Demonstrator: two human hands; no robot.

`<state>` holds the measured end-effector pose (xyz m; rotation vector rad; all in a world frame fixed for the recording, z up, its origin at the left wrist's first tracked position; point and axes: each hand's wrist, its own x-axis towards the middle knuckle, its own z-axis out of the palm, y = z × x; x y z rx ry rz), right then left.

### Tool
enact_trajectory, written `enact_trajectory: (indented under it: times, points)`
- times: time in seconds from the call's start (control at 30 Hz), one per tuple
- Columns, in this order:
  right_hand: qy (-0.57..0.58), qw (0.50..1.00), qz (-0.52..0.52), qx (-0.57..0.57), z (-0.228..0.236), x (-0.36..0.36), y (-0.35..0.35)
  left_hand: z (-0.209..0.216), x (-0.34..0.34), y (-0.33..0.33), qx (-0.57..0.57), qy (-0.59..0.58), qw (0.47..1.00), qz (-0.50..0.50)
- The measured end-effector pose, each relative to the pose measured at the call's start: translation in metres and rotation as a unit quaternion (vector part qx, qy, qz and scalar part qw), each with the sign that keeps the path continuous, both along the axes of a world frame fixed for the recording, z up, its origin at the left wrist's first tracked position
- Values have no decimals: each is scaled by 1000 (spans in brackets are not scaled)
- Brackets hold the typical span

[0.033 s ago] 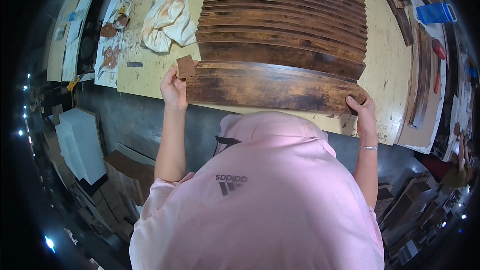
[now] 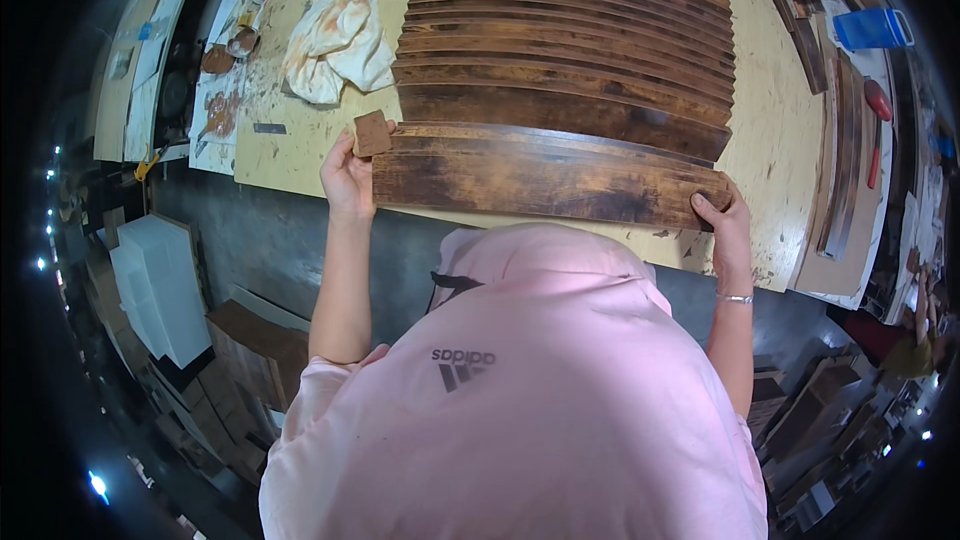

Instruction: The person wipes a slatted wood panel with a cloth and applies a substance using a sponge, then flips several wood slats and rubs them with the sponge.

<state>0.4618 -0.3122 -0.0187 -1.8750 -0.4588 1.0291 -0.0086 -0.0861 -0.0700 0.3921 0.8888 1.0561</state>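
In the left hand (image 2: 347, 175) a brown block (image 2: 373, 133) is held; by the right hand (image 2: 722, 208), the end of a board (image 2: 545, 185) is pinched. Mottled dark brown, glossy, the board is stretched along the near edge of the desk (image 2: 768, 140), before matching slats (image 2: 565, 35). Dark lettering (image 2: 463, 357) is printed on the pink shirt (image 2: 560, 420).

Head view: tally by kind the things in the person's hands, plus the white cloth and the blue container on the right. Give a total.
Small brown rectangular block, in the left hand: 1
Long dark-brown wooden board, in the right hand's grip: 1
Crumpled, stained white cloth: 1
Blue box-shaped container: 1
Total: 4
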Motion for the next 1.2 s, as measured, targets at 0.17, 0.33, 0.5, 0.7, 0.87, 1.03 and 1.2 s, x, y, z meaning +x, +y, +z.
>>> enact_trajectory:
  times: [0.17,0.33,0.5,0.7,0.87,1.03,1.2]
  points:
    - [-401,902,160,5,20,-37,7,5,10,-2,86,70,991,74]
    - [-457,798,393,-2,41,-80,36,3,8,-3,102,88,985,107]
    - [-473,768,433,-9,28,-82,55,-5,2,1,95,101,985,102]
    - [-495,757,425,32,10,-79,49,22,16,-1,154,242,956,68]
    - [-487,772,402,66,12,-81,47,46,29,-2,281,414,864,-53]
    - [-470,776,412,86,12,-76,44,75,44,4,434,545,695,-178]
    - [-465,777,407,119,10,-66,35,79,48,10,464,545,658,-233]
